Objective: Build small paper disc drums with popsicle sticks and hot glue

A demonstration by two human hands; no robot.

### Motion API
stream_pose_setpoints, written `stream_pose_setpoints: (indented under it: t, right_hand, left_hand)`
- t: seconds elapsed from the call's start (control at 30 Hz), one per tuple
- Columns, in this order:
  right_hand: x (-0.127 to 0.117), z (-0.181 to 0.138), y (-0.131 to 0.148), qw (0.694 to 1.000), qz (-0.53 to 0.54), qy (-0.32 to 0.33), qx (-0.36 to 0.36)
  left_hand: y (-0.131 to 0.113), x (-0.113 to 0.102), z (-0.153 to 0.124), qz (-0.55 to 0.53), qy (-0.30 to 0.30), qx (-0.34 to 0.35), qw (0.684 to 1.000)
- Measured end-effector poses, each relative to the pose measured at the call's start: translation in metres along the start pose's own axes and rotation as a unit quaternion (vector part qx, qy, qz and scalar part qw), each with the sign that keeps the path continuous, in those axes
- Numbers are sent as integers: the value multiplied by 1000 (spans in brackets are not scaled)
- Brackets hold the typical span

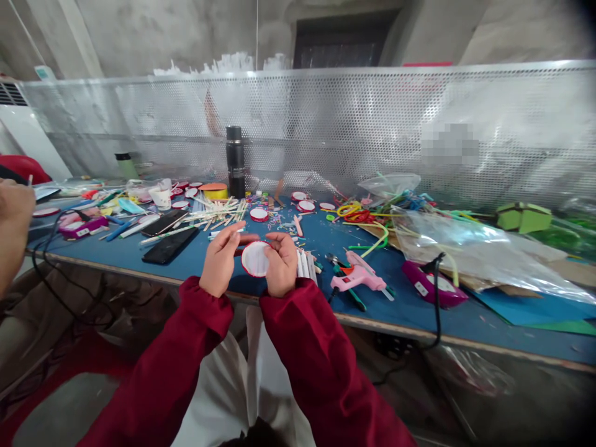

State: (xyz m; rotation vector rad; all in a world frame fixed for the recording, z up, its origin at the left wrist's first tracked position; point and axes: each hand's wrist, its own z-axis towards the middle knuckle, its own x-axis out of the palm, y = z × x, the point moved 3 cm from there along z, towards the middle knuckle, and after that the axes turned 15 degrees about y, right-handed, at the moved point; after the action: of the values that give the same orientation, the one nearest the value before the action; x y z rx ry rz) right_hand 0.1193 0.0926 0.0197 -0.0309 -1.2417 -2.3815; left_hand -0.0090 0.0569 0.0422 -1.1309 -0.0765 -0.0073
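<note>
Two bare hands in dark red sleeves (pixel 321 347) are up at the near edge of a seriously cluttered blue table (pixel 395 323), and the right hand (pixel 282 264) is the one doing the holding: thumb on the face, fingers behind, pinching a white disc (pixel 254 259) with a red rim. So the disc is in the air between the two hands, its white side tilted up toward the wearer. The left hand (pixel 220 257) is just beside it with fingers curled and thumb up near the index finger; can't tell if it's touching the disc or gripping anything, it's kinda blurry in there. Right past the right hand there's a row of white sticks (pixel 305 264), then a pink glue gun (pixel 358 277) lying next to some green-handled pliers (pixel 356 301), and a purple box (pixel 431 285) with a black cord farther right. On the left-hand side, a black phone (pixel 170 246) sits near a messy pile of pale sticks (pixel 218 214). Another red-rimmed disc (pixel 259 215) lies flat beyond the hands, and a black bottle (pixel 236 164) stands upright by the perforated metal screen (pixel 372 130). Oh, and someone else's hand (pixel 13 226) pokes in at the far left, well apart from these two.
</note>
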Motion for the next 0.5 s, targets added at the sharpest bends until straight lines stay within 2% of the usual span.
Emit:
stream_pose_setpoints:
  t: [0.1, 0.17, 0.23, 0.37, 0.5]
  right_hand:
    - [-1, -1, 0, 1000, -3, -5, -4]
    - [-1, -1, -1, 1000, -9, -4, 0]
    - [-2, -1, -1, 1000, -20, -4, 5]
    - [-2, -1, -2, 999, -45, -9, 10]
    - [-1, -1, 2, 997, -75, -3, 23]
  left_hand:
    - [9, -1, 5, -20, -36, 29, 999]
    - [13, 1, 6, -33, -13, 17, 999]
    - [13, 5, 5, -28, 42, 2, 999]
    - [8, 11, 1, 77, 127, 15, 989]
    - [10, 9, 0, 180, 113, 32, 977]
